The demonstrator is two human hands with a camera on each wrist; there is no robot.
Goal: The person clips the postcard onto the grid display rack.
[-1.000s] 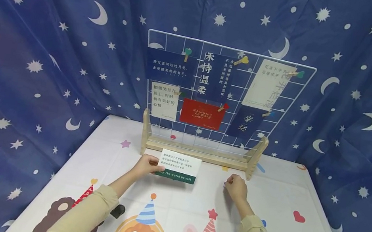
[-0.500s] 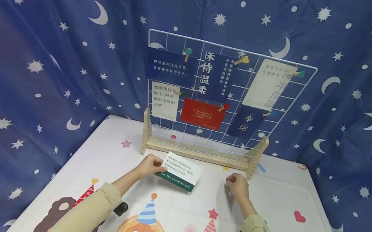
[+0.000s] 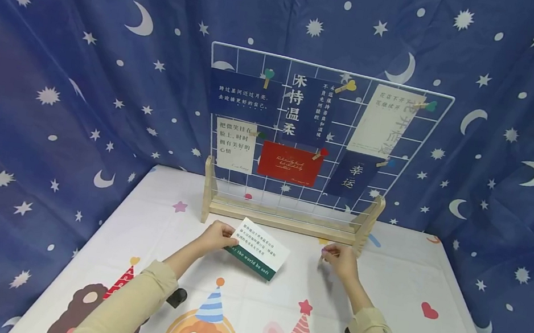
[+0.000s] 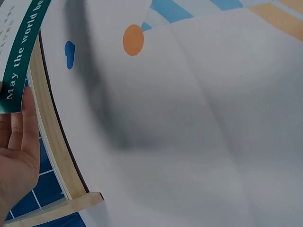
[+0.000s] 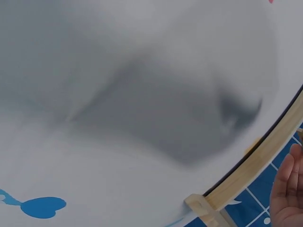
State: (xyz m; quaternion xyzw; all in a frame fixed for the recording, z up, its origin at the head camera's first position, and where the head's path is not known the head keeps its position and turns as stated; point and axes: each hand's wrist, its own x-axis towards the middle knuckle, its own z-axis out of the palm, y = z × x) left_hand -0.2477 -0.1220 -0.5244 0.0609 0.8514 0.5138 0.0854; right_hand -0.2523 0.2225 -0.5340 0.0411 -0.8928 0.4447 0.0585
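Note:
My left hand pinches the left end of a white card with a green lower band, held tilted with its right end lower. In the left wrist view the card's green band shows above the fingers of that hand. To the right, my right hand pinches a small clothespin with a purple tip, mostly hidden by the fingers. Only part of this hand appears at the right wrist view's edge. Both hands are in front of the white wire grid rack.
Wooden feet and a wooden bar support the rack. Several cards, among them a red one, hang there from heart-topped clothespins. Behind stands a blue curtain with moons and stars. A printed white cloth covers the table.
The card has turned clockwise in my left hand, its right end dropping. My right hand has shifted slightly left and up, and the clothespin's purple tip shows more.

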